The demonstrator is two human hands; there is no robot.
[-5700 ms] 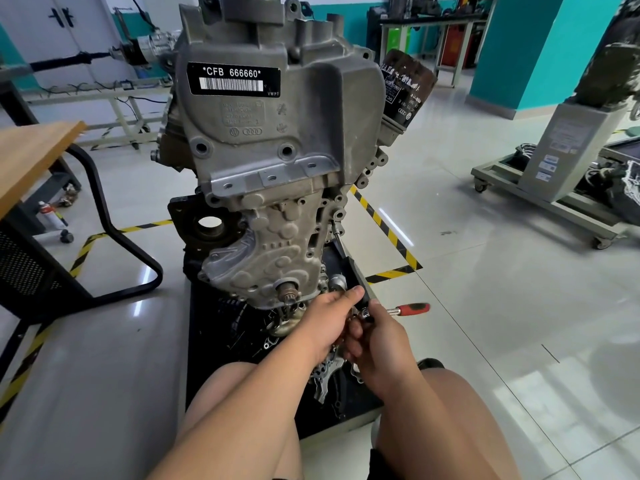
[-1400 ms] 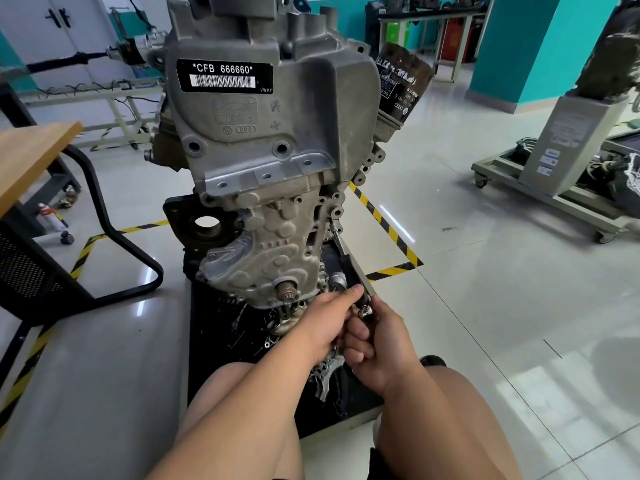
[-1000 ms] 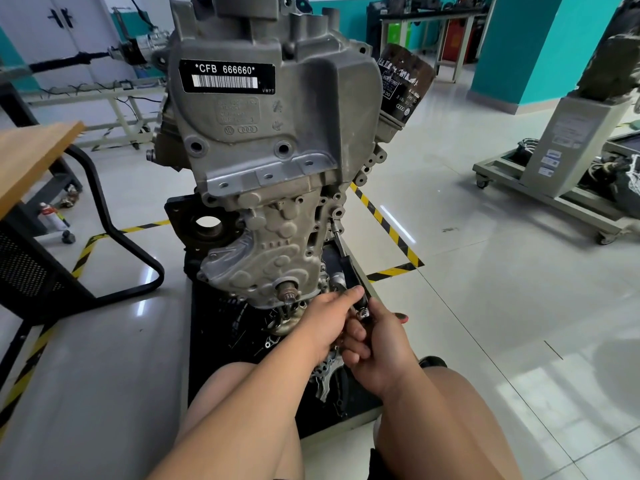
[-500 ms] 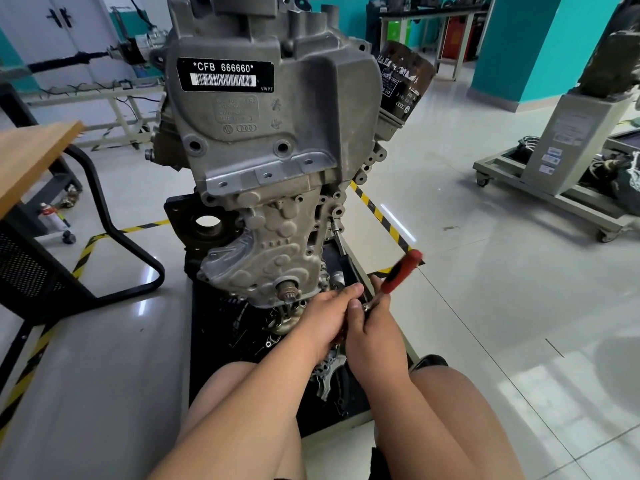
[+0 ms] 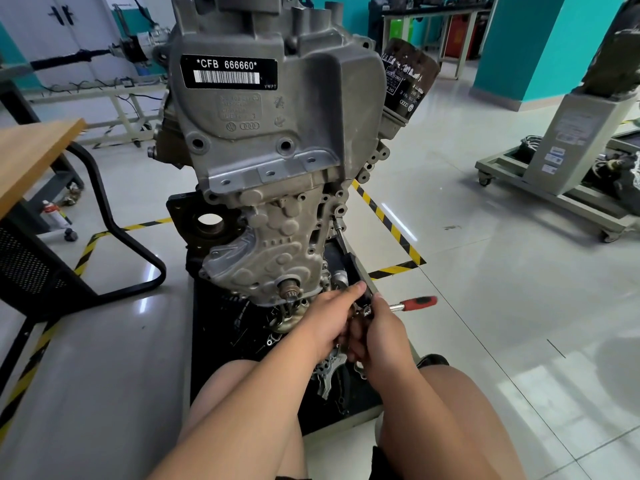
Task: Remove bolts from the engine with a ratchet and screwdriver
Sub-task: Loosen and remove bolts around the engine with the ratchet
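forearms point(image 5: 263, 393) bare | knees point(image 5: 450, 393) bare | dark shorts point(image 5: 379, 462) | black shoe point(image 5: 433, 360)

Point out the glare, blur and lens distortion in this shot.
Head view: bright streaks glare off the glossy floor beside the engine; the wide lens tilts the teal pillar at the edge; the ratchet handle looks slightly soft; lighting is even, shadows faint.
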